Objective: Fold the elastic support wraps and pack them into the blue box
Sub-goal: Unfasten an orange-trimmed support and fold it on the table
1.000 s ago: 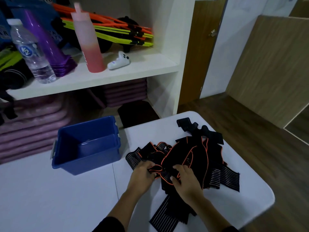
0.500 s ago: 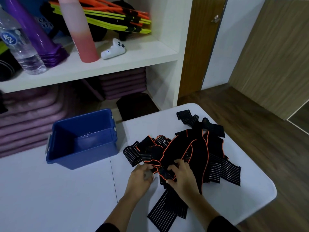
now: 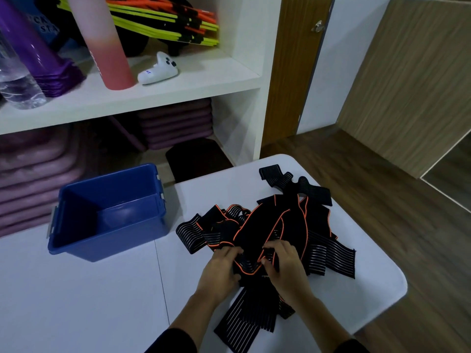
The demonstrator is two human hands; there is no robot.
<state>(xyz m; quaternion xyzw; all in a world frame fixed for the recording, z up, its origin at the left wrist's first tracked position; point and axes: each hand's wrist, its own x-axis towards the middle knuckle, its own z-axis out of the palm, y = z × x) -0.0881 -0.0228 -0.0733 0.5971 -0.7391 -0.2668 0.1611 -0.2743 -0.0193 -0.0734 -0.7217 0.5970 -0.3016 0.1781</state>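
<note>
Both hands have drawn slightly closer together on the pile since half a second ago, and the view has dipped, so the shelf [image 3: 178,90] now sits higher in the picture and more of its contents are cut off. The left hand [image 3: 219,270] and right hand [image 3: 286,270] meet at the near edge of the wraps [image 3: 283,225], each with fingers curled and pinching an orange-edged loop [image 3: 248,264] that bulges up between them. Their fingertips sink into the dark fabric, so the exact hold is hard to make out.

The wraps lie in a tangled heap on the right half of the white table [image 3: 76,301], to the right of the blue box [image 3: 109,240] and apart from it. They are black, some edged in orange, others ribbed with thin pale stripes. So many overlap that single pieces cannot be counted. One striped end runs under the wrists toward the near table edge. The box stands open at the top, its inside floor showing.

On the shelf, the pink bottle [image 3: 104,47] loses its top at the frame edge, and the water bottle [image 3: 15,82] is cut by the left edge. A white controller [image 3: 158,71] lies beside the pink bottle.
</note>
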